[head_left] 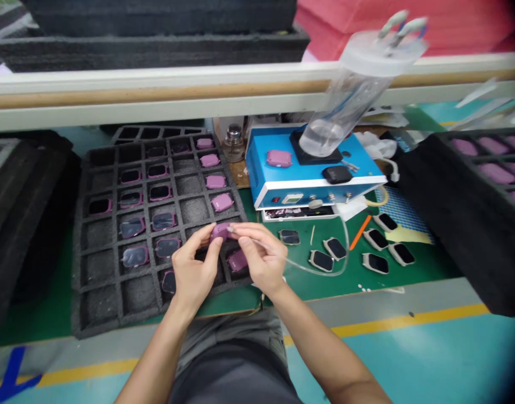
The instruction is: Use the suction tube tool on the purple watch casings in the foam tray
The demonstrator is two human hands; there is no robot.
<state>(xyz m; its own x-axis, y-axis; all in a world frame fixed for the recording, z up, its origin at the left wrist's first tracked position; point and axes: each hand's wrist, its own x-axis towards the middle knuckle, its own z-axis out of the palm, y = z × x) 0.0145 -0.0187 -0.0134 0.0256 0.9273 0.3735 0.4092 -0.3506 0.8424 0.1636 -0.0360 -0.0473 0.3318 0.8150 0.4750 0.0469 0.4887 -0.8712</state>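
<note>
Mauve rounded casing, held just above the near part of the foam tray, pinched between both hands. Left hand: thumb and fingers closed on the casing's left end. Right hand: fingertips and thumb closed on its right end, seemingly for fine control. Forearms angle inward from the near side, wrists raised. Dark foam tray: individual cells, apparently keeping further casings apart. Blue bench unit: farther right, one pink casing on top. Green mat: right, bearing dark-faced pieces.
</note>
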